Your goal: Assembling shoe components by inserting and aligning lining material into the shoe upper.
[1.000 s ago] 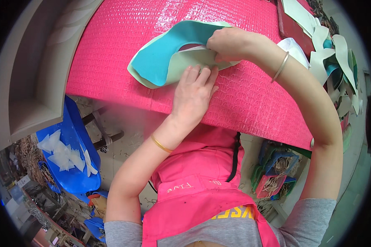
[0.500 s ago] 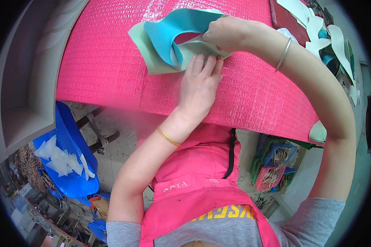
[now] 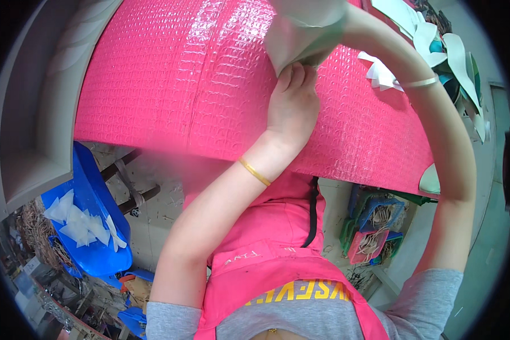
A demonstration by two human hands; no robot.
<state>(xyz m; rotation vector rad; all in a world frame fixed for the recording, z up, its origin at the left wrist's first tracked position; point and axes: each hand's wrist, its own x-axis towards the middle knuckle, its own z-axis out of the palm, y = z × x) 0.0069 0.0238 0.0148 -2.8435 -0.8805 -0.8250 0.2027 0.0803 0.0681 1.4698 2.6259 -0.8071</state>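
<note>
A pale grey-green piece of sheet material [image 3: 303,39] is raised over the pink table, blurred and cut off by the top of the view. It looks like a soft cut-out, tapering to a lower corner. My left hand [image 3: 294,105] has its fingers bent at that corner, closed on it. My right hand [image 3: 345,25] is at the piece's right side; its fingers are hidden behind the piece and blur. The teal layer cannot be made out now.
A pink textured cover lies on the table [image 3: 153,96]. White cut pieces [image 3: 382,73] and a pile of pale curved pieces [image 3: 459,62] are at right. A grey shelf [image 3: 34,113] borders the left. Below are a blue bin [image 3: 105,258] with white scraps and coloured baskets [image 3: 374,226].
The piece has been lifted and turned, moving up and to the right with both hands. Its teal layer, plain to see before, is out of sight. White pieces at right have come into view.
</note>
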